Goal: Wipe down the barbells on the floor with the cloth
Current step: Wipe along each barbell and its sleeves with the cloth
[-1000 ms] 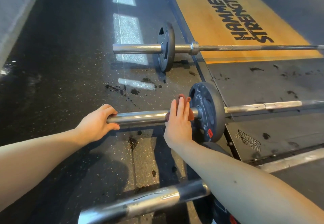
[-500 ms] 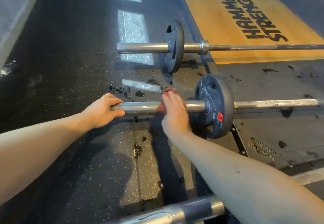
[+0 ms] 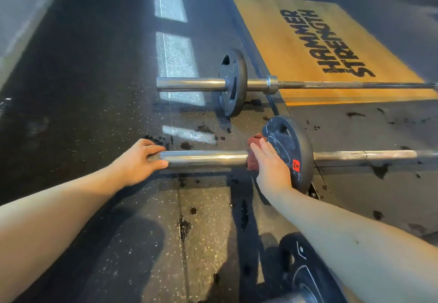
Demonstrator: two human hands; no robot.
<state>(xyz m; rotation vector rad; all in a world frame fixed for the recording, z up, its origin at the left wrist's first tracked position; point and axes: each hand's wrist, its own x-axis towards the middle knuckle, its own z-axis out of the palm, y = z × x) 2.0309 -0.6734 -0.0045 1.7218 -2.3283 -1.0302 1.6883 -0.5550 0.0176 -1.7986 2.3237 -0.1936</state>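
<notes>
A steel barbell lies across the dark rubber floor in the middle of the head view, with a black weight plate on its sleeve. My left hand grips the sleeve's left end. My right hand presses a dark red cloth wrapped round the sleeve, right against the plate; its fingers lie over the cloth. Most of the cloth is hidden under the hand. A second barbell with its own black plate lies farther away, parallel to the first.
A yellow wooden lifting platform with black lettering sits at the upper right, under the far bar. Another black plate and a bar end show at the bottom edge under my right forearm. Dark wet spots dot the floor.
My right hand slid the cloth left along the sleeve, then back right to the plate. My left hand kept its hold on the sleeve end. The view shifted slightly.
</notes>
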